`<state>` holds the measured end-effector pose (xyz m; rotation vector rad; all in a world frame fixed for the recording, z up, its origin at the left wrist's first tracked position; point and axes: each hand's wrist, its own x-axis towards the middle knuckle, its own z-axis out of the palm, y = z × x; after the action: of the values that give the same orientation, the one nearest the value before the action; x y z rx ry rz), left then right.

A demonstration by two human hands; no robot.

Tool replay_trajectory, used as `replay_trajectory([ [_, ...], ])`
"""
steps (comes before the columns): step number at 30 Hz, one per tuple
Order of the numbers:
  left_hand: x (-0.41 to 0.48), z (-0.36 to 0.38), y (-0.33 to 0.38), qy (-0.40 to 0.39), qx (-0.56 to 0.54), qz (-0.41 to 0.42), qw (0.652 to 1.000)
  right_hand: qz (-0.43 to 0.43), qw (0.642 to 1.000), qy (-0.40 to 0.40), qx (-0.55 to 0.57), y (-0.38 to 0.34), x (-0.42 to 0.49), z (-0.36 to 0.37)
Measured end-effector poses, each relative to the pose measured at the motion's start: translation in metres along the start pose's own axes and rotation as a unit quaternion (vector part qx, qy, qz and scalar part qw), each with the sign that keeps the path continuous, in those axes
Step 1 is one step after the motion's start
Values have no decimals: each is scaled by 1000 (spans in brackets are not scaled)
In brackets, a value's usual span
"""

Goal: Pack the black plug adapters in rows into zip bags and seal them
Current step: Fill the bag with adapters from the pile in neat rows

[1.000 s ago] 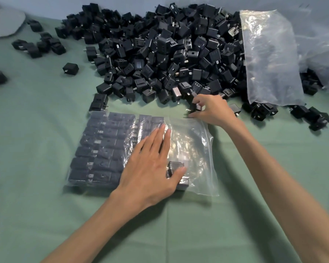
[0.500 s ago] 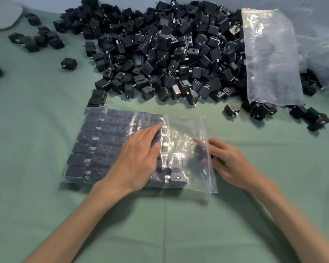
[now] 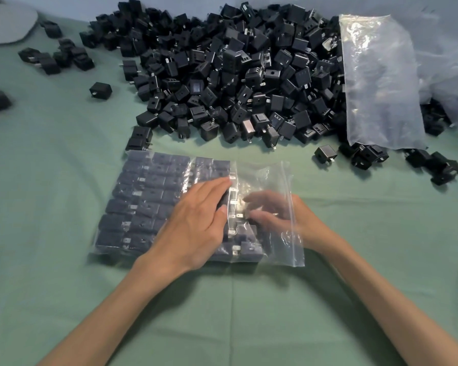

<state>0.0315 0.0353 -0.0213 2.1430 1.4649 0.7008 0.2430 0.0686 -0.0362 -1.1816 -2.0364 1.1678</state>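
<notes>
Head view. Compared with half a second earlier, the left hand [image 3: 196, 220] is found in nearly the same place on the zip bag [image 3: 265, 175]. The right hand [image 3: 275, 215], which was then at the bag's mouth with a dark adapter at its fingertips, is now seen pushed in past the zip strip [image 3: 292, 228] as far as the wrist. A second ago it was at the near edge of the loose pile [image 3: 236, 75].

Left hand: laid flat, fingers straight and close together, pressed down on the packed adapters [image 3: 148, 196] through the plastic. Nothing is gripped. The fingertips are placed at the right-hand end of the rows, where metal prongs show.

Right hand: seen through the clear plastic and blurred. The fingers are pointed left toward the last column, just beside the left fingertips. Whether an adapter is pinched in them cannot be told.

The bag is laid flat on the green cloth [image 3: 64, 260], mouth to the right and unsealed. Its left and middle parts are filled with adapters in rows; the right part is mostly clear plastic. The pile is heaped just beyond it, with a stack of clear bags [image 3: 381, 83] lying at the pile's right side.
</notes>
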Motion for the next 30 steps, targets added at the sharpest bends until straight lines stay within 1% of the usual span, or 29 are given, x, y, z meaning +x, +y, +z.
replay_trajectory([
  [2,0,1,0,1,9,9,1000,-12,1000,-16,22,1,-3,-3],
  [4,-1,1,-1,2,19,12,1000,-36,999,-1,14,1,-4,-3],
  [7,-2,2,0,-5,62,25,998,-14,999,14,34,-2,-2,0],
  [10,-6,2,4,-17,123,66,990,-9,999,27,37,-1,-3,0],
  [12,-7,3,7,-42,162,101,981,-13,998,33,42,-1,-7,-3],
  [15,-8,4,7,-78,196,116,971,23,995,48,89,-1,-12,-5],
  [17,-7,4,6,-86,209,117,967,20,996,31,79,-2,-12,-7],
  [19,-6,5,6,-100,224,120,962,7,999,-2,53,-5,-11,-8],
  [22,-6,5,5,-114,238,123,957,21,997,-55,45,-2,-13,-16],
  [23,-6,5,5,-115,239,123,956,30,995,-76,50,-1,-14,-19],
  [26,-5,5,5,-118,237,122,957,53,984,-128,110,-1,-16,-26],
  [27,-5,5,4,-118,235,123,957,47,984,-133,108,-1,-15,-24],
  [30,-5,6,1,-114,217,126,961,-16,995,-101,23,0,-11,-9],
])
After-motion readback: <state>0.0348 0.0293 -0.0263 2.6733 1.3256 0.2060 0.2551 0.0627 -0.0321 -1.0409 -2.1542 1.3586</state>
